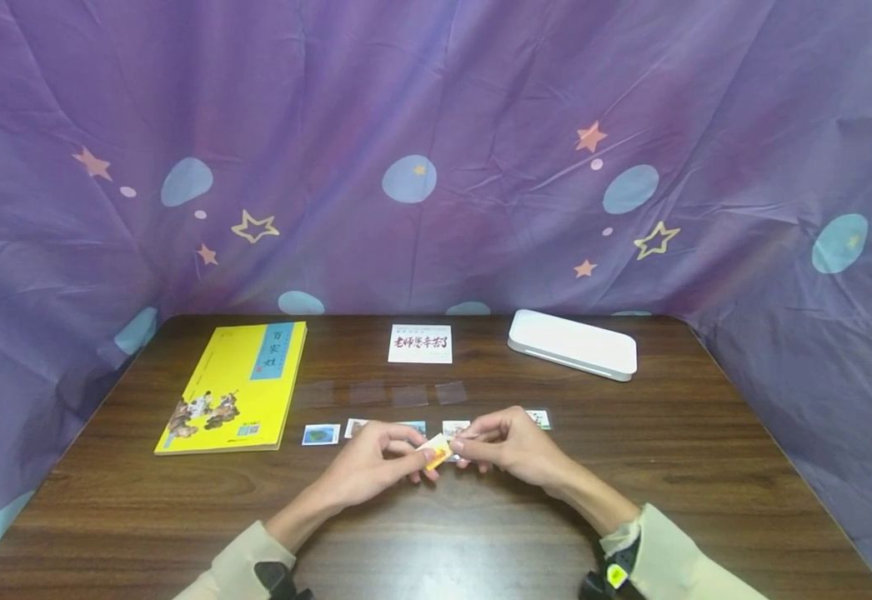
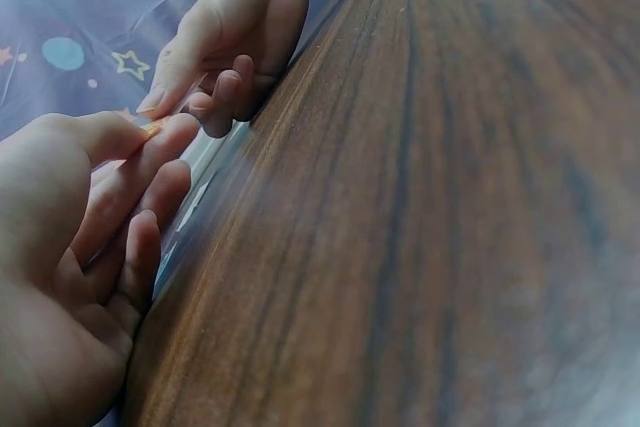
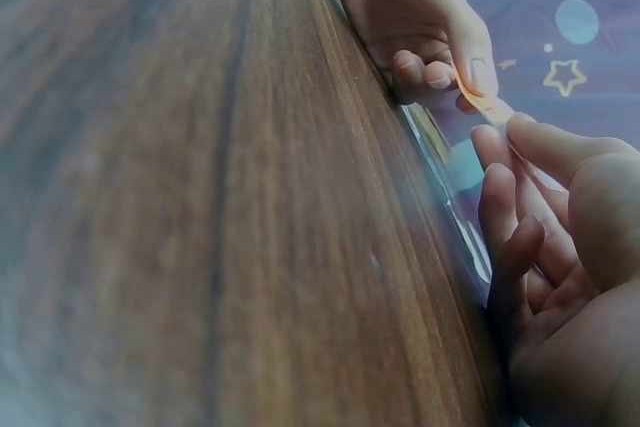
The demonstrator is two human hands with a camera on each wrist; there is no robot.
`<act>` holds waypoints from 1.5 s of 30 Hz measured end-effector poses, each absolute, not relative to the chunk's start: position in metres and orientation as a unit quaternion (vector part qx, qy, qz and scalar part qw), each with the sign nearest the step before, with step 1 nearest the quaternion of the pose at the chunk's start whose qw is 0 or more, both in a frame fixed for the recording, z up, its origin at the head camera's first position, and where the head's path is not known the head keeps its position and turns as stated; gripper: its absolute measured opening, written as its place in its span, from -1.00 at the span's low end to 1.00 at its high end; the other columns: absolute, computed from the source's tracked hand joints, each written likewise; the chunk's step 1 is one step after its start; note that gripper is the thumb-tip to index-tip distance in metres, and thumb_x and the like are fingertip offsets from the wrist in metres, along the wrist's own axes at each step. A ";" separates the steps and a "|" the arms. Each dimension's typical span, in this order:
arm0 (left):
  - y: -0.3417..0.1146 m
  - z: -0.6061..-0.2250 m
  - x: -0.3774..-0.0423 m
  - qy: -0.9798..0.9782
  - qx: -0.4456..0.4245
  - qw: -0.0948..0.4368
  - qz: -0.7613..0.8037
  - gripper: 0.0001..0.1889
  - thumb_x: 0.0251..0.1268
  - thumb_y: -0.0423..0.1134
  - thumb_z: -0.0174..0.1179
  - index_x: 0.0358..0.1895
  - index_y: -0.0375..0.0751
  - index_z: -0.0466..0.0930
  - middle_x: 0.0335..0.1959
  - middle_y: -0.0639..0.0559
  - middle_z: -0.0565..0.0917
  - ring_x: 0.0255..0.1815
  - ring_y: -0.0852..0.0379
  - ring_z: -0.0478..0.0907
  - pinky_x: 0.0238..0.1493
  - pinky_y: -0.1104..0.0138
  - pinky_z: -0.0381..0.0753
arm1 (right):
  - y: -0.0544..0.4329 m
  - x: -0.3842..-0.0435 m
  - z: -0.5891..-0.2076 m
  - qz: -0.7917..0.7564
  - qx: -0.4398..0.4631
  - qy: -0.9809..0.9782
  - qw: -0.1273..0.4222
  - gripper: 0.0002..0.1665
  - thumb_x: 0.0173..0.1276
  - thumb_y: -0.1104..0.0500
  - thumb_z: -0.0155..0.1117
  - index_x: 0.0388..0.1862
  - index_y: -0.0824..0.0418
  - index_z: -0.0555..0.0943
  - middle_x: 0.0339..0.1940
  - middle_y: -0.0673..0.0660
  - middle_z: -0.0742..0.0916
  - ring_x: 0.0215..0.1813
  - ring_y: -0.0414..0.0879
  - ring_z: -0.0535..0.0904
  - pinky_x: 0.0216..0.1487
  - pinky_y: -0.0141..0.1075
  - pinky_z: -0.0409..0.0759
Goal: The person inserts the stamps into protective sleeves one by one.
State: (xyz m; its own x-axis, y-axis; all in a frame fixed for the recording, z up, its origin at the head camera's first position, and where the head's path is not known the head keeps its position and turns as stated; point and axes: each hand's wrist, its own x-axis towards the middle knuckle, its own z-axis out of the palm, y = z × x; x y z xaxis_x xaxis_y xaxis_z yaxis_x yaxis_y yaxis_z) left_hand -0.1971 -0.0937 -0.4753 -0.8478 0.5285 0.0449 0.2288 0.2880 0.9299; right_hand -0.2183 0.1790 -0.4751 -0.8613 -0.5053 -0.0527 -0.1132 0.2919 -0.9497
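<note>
Nearest lie two pale sleeves (image 1: 235, 560) with dark wrist straps (image 1: 277, 577), over the near part of the brown worktop (image 1: 706, 475); beyond them the left hand (image 1: 382, 450) and the right hand (image 1: 517, 446) meet at the fingertips, holding a small yellow-and-white card (image 1: 439, 451) up off the surface, between them.

The left hand's grip is a narrow pinch, thumb laid over the card and fingers behind; the right hand's grip is narrower, thumb and forefinger tips together at the card's other end; whether they have the card alone or some thin film with it, I cannot tell.

Done well, this would likely want the left pinch steady but light, the right working from the very edge with the pads, not the nails; in the right wrist view the card looks slightly bowed, so easing the pressure should spare it a crease.

Just past the hands runs a row of small picture cards (image 1: 320, 434), partly hidden by the fingers; behind it lie four clear squares (image 1: 409, 396); farther back, a yellow book (image 1: 237, 392) at left, a white card with red writing (image 1: 420, 355) and a white case (image 1: 573, 343); last, a purple curtain (image 1: 481, 100).
</note>
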 end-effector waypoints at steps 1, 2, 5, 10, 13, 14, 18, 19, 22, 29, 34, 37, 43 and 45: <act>-0.094 -0.475 -0.197 0.791 0.241 0.136 0.545 -0.79 0.56 -0.08 0.35 0.02 -0.11 0.80 -0.29 0.08 0.91 -0.29 0.13 0.81 0.07 0.39 0.55 | 0.179 -0.218 -0.475 -0.561 -0.197 0.785 0.174 -0.78 0.47 -0.01 0.53 -0.14 0.11 0.86 -0.29 0.14 0.91 -0.44 -0.17 0.70 -0.37 -0.34 0.73; -0.094 -0.475 -0.197 0.792 0.243 0.136 0.544 -0.79 0.56 -0.08 0.35 0.01 -0.10 0.80 -0.29 0.09 0.91 -0.29 0.13 0.81 0.04 0.40 0.56 | 0.179 -0.218 -0.475 -0.560 -0.197 0.786 0.174 -0.78 0.47 -0.02 0.53 -0.14 0.11 0.86 -0.29 0.14 0.91 -0.44 -0.17 0.70 -0.37 -0.34 0.73; -0.094 -0.476 -0.198 0.793 0.247 0.136 0.540 -0.79 0.57 -0.05 0.34 0.00 -0.08 0.80 -0.30 0.10 0.91 -0.30 0.13 0.81 0.00 0.41 0.56 | 0.178 -0.218 -0.475 -0.559 -0.196 0.787 0.174 -0.78 0.46 -0.01 0.53 -0.14 0.12 0.86 -0.29 0.14 0.91 -0.44 -0.17 0.70 -0.36 -0.33 0.73; -0.094 -0.476 -0.198 0.796 0.245 0.138 0.536 -0.81 0.56 -0.03 0.34 -0.01 0.00 0.81 -0.30 0.16 0.91 -0.28 0.15 0.80 -0.02 0.40 0.55 | 0.179 -0.217 -0.474 -0.561 -0.198 0.784 0.178 -0.79 0.46 0.01 0.54 -0.13 0.13 0.86 -0.28 0.15 0.91 -0.44 -0.17 0.71 -0.36 -0.32 0.75; -0.094 -0.477 -0.198 0.796 0.237 0.143 0.538 -0.84 0.55 -0.03 0.35 -0.02 0.04 0.80 -0.31 0.20 0.90 -0.26 0.14 0.81 -0.05 0.39 0.59 | 0.179 -0.217 -0.474 -0.559 -0.203 0.784 0.179 -0.80 0.45 0.02 0.54 -0.12 0.12 0.85 -0.26 0.14 0.92 -0.40 -0.14 0.76 -0.33 -0.29 0.78; -0.094 -0.477 -0.198 0.796 0.235 0.143 0.539 -0.85 0.55 -0.03 0.35 -0.02 0.04 0.80 -0.31 0.20 0.90 -0.26 0.14 0.81 -0.06 0.39 0.61 | 0.179 -0.217 -0.474 -0.558 -0.205 0.783 0.180 -0.80 0.45 0.02 0.54 -0.12 0.12 0.85 -0.25 0.13 0.92 -0.38 -0.13 0.78 -0.32 -0.28 0.79; -0.093 -0.477 -0.198 0.796 0.232 0.146 0.540 -0.87 0.56 -0.06 0.34 -0.04 0.05 0.79 -0.31 0.19 0.89 -0.27 0.15 0.80 -0.15 0.39 0.69 | 0.180 -0.216 -0.474 -0.554 -0.214 0.784 0.179 -0.82 0.46 0.04 0.53 -0.11 0.11 0.85 -0.24 0.11 0.92 -0.33 -0.10 0.82 -0.28 -0.26 0.82; -0.093 -0.477 -0.198 0.797 0.233 0.143 0.538 -0.88 0.56 -0.06 0.34 -0.04 0.06 0.80 -0.31 0.20 0.88 -0.29 0.15 0.79 -0.18 0.39 0.70 | 0.180 -0.216 -0.474 -0.554 -0.216 0.784 0.179 -0.82 0.46 0.04 0.53 -0.11 0.10 0.85 -0.24 0.11 0.92 -0.33 -0.10 0.81 -0.28 -0.26 0.82; -0.093 -0.477 -0.197 0.800 0.236 0.133 0.536 -0.89 0.57 -0.07 0.33 -0.05 0.08 0.80 -0.28 0.18 0.88 -0.33 0.17 0.77 -0.22 0.37 0.73 | 0.179 -0.216 -0.474 -0.554 -0.219 0.783 0.178 -0.84 0.48 0.05 0.51 -0.11 0.10 0.85 -0.24 0.11 0.92 -0.34 -0.11 0.80 -0.29 -0.27 0.81; -0.093 -0.475 -0.196 0.793 0.250 0.139 0.538 -0.85 0.61 -0.04 0.29 0.02 0.08 0.77 -0.24 0.21 0.91 -0.27 0.16 0.79 -0.01 0.35 0.68 | 0.178 -0.215 -0.474 -0.558 -0.209 0.783 0.177 -0.81 0.47 0.03 0.53 -0.11 0.11 0.85 -0.23 0.12 0.92 -0.30 -0.09 0.82 -0.26 -0.24 0.83; -0.093 -0.475 -0.196 0.802 0.253 0.138 0.523 -0.82 0.60 -0.03 0.30 0.04 0.03 0.78 -0.28 0.21 0.90 -0.29 0.19 0.79 0.01 0.36 0.64 | 0.178 -0.215 -0.473 -0.561 -0.206 0.782 0.178 -0.81 0.46 0.02 0.53 -0.12 0.11 0.86 -0.24 0.13 0.92 -0.31 -0.11 0.81 -0.27 -0.25 0.82; -0.093 -0.475 -0.196 0.803 0.254 0.140 0.521 -0.81 0.59 -0.04 0.31 0.04 0.00 0.79 -0.28 0.18 0.91 -0.27 0.19 0.78 -0.02 0.37 0.64 | 0.178 -0.215 -0.473 -0.556 -0.212 0.784 0.179 -0.82 0.46 0.03 0.53 -0.12 0.11 0.85 -0.24 0.13 0.92 -0.32 -0.11 0.80 -0.27 -0.25 0.82; -0.094 -0.475 -0.196 0.800 0.263 0.144 0.519 -0.85 0.59 -0.02 0.30 0.01 0.10 0.80 -0.29 0.23 0.90 -0.22 0.19 0.79 -0.03 0.38 0.66 | 0.179 -0.215 -0.473 -0.548 -0.214 0.788 0.180 -0.82 0.47 0.02 0.52 -0.11 0.09 0.86 -0.24 0.11 0.91 -0.31 -0.09 0.80 -0.25 -0.24 0.83; -0.094 -0.475 -0.196 0.799 0.266 0.145 0.519 -0.86 0.60 -0.02 0.30 0.00 0.14 0.80 -0.29 0.26 0.89 -0.21 0.20 0.79 -0.02 0.37 0.66 | 0.179 -0.215 -0.474 -0.549 -0.213 0.788 0.180 -0.82 0.47 0.02 0.52 -0.10 0.09 0.86 -0.23 0.11 0.92 -0.29 -0.08 0.81 -0.24 -0.23 0.83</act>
